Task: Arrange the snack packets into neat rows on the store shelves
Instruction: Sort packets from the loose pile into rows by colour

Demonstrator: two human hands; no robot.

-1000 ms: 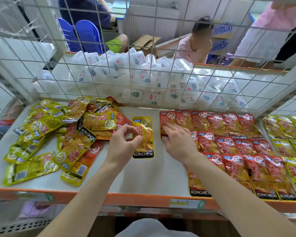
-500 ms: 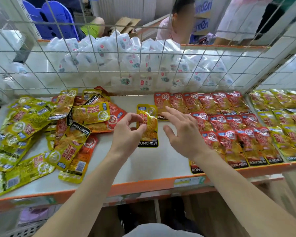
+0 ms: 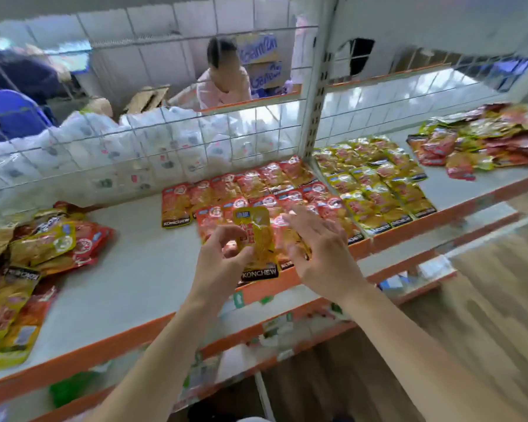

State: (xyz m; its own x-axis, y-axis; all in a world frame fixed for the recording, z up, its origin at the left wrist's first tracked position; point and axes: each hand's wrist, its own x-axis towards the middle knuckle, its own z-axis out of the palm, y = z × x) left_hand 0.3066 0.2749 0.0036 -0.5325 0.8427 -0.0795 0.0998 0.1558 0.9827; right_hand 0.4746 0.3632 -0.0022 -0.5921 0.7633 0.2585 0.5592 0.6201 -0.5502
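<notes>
My left hand point(image 3: 218, 260) pinches a yellow KONCHEW snack packet point(image 3: 258, 242) and holds it upright in the air above the front of the shelf point(image 3: 128, 269). My right hand point(image 3: 320, 254) hovers just right of the packet with fingers spread, not gripping it. Behind both hands, red packets point(image 3: 256, 190) lie in neat rows. Further right, yellow packets point(image 3: 375, 184) lie in rows on the neighbouring shelf section. A loose heap of mixed yellow and red packets point(image 3: 34, 257) lies at the left.
A wire mesh back panel point(image 3: 134, 141) separates the shelf from white packets point(image 3: 134, 147) behind it. A perforated upright post point(image 3: 314, 95) divides the sections. Another messy pile point(image 3: 485, 138) lies far right. People sit beyond the mesh. Lower shelves run below the orange edge point(image 3: 104, 348).
My left hand has picked the yellow packet up off the shelf and carried it right, over the red rows. My right hand lifted off the red packets. The view swung right.
</notes>
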